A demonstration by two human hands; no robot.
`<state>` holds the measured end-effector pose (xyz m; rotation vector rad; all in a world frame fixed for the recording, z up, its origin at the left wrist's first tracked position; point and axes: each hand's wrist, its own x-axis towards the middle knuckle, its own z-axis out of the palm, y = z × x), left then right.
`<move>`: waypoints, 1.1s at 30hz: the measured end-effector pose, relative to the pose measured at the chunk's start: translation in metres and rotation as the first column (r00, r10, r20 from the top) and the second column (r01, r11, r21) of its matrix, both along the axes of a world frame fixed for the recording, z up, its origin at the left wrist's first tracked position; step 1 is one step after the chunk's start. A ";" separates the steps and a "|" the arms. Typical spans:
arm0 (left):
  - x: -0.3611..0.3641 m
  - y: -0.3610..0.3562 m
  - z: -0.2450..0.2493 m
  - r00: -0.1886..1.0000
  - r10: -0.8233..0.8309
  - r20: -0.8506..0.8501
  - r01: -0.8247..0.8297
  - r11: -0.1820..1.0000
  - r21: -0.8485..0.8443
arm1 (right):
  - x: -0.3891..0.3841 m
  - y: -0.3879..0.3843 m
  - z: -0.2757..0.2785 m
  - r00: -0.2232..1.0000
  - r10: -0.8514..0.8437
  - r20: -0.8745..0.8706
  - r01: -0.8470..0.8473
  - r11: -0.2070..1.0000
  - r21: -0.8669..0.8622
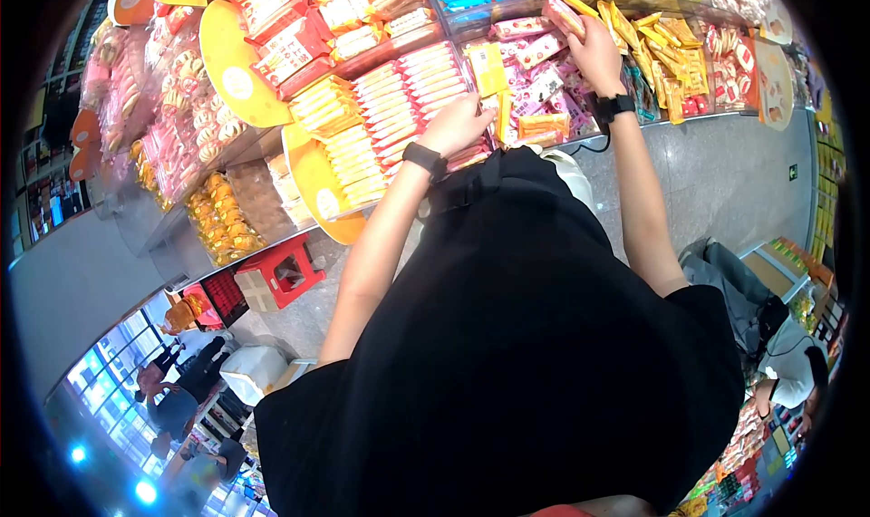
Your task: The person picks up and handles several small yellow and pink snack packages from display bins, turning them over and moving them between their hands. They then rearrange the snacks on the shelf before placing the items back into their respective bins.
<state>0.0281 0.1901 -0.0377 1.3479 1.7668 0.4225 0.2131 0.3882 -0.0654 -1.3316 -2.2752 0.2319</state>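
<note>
My left hand [456,125] rests over the pink and red wrapped snack bars [426,75], its fingers curled near a clear divider; whether anything is in them is hidden. Farther right, my right hand [594,53] holds a pink packet [564,16] between thumb and fingers, above a compartment of mixed pink and purple packets [544,86]. A yellow packet [487,68] lies between the hands. Orange-yellow packets [544,125] lie at the compartment's front. Yellow wrapped bars [675,55] fill the section to the right.
Red packs [290,50] and bagged sweets [195,109] fill the bins at left. Yellow rounded panels [237,73] stick up between bins. A red stool [294,272] stands on the floor at lower left. Another person [788,363] is at the right; others are at lower left.
</note>
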 end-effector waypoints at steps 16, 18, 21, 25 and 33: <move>-0.023 -0.030 0.030 0.948 0.318 0.034 -0.300 0.847 0.439 | -0.042 -0.056 0.040 0.694 0.286 -0.661 -0.720 0.316 -0.618; -0.030 -0.024 0.034 0.938 0.324 0.120 -0.344 0.848 0.403 | -0.057 -0.070 0.040 0.553 0.341 -0.760 -0.832 0.270 -0.485; -0.035 -0.020 0.033 0.945 0.232 0.233 -0.298 0.902 0.311 | -0.072 -0.082 0.053 0.593 0.673 -0.442 -0.805 0.492 -0.331; -0.047 -0.010 0.005 0.940 0.240 0.241 -0.322 0.856 0.404 | -0.095 -0.084 0.025 0.570 0.711 -0.412 -0.816 0.548 -0.184; -0.085 0.013 -0.029 0.824 0.529 -0.202 -0.405 0.801 0.441 | -0.145 -0.074 -0.002 0.647 0.637 -0.419 -0.722 0.689 -0.067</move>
